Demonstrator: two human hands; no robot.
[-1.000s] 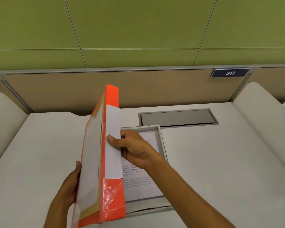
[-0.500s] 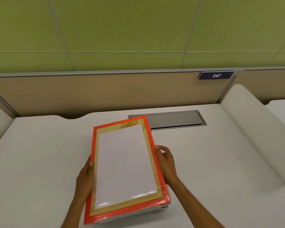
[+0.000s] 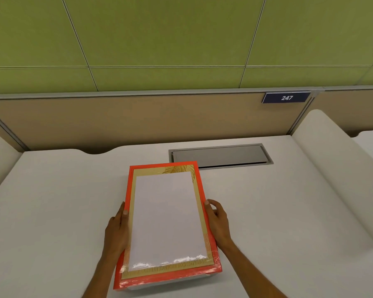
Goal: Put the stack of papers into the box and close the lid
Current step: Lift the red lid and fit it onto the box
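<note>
The orange lid [image 3: 166, 220], with a gold border and a white centre panel, lies flat on top of the box on the white desk [image 3: 278, 222]. Only a thin grey strip of the box [image 3: 194, 278] shows under the lid's near edge. The papers are hidden inside. My left hand [image 3: 116, 229] presses against the lid's left edge, thumb on top. My right hand [image 3: 218, 222] rests against the lid's right edge, fingers slightly spread.
A grey metal cable hatch [image 3: 221, 155] is set into the desk just behind the box. A tan partition [image 3: 138, 119] with a "247" sign [image 3: 286, 97] closes the back. Curved white dividers [image 3: 331, 168] flank the desk.
One second ago the lid stood on edge beside the open box with the papers visible. It has since been lowered flat over the box, and both hands moved to its sides.
</note>
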